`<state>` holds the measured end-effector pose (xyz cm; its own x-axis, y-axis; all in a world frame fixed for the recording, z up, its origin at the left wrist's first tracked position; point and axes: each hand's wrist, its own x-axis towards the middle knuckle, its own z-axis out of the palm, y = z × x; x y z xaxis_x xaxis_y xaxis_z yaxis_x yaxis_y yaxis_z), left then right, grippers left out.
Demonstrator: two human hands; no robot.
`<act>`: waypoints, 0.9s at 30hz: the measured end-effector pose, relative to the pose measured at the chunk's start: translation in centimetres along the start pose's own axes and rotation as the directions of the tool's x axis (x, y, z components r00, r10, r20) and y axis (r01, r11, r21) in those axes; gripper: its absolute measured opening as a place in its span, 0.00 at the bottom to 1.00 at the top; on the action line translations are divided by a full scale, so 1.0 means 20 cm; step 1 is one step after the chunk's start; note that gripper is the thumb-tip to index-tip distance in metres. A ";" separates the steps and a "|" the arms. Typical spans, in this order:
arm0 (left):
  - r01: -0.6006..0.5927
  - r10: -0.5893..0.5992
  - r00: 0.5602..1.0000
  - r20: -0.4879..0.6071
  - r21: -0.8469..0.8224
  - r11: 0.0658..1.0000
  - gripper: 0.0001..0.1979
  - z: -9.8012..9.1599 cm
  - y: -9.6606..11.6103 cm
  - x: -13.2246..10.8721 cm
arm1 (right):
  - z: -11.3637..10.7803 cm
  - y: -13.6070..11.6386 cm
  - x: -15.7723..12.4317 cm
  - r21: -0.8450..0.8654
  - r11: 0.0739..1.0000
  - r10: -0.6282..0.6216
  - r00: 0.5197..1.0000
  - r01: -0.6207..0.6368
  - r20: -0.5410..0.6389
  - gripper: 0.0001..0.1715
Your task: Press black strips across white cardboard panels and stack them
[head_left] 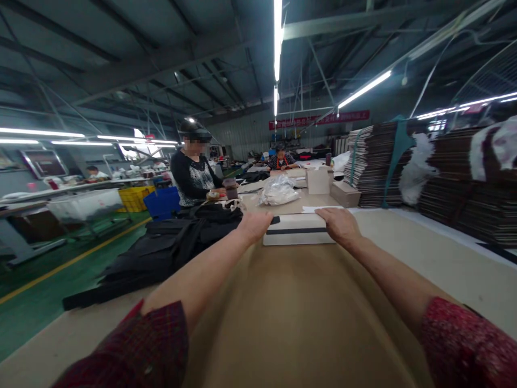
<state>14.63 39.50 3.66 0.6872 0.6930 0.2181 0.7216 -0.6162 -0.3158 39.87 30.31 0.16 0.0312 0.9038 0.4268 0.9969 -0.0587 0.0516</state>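
A flat white box (299,236) with a dark stripe along its side lies on the brown table (291,312), far from me at arm's length. My left hand (255,224) curls over the box's left end. My right hand (340,225) lies palm down on its right end, fingers reaching over the top. Both arms are stretched out, in dark red checked sleeves.
A heap of black fabric (169,248) lies at the table's left. Beyond it a seated person (193,172) works. A clear plastic bag (278,192) and small boxes (319,181) stand behind the white box. Tall stacks of dark flat cardboard (452,172) line the right side.
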 end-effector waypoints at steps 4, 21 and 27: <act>0.021 -0.011 0.993 0.118 -0.080 0.997 0.17 0.31 0.09 -0.02 | 0.29 -0.02 -0.06 0.019 0.998 0.049 0.987 -0.052 0.154 0.25; 0.003 0.023 0.937 0.349 -0.074 0.997 0.21 0.23 0.13 -0.03 | 0.22 -0.04 -0.15 0.115 0.985 0.090 0.945 -0.132 0.315 0.31; -0.145 0.175 0.955 0.239 -0.140 0.979 0.12 -0.01 0.39 -0.14 | -0.26 0.21 -0.65 0.126 0.982 0.096 0.950 -0.138 0.296 0.19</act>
<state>18.25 32.69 0.78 0.7626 0.6432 -0.0682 0.6191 -0.7563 -0.2115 43.22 16.18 -0.54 0.1462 0.9789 0.1429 0.9841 -0.1291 -0.1220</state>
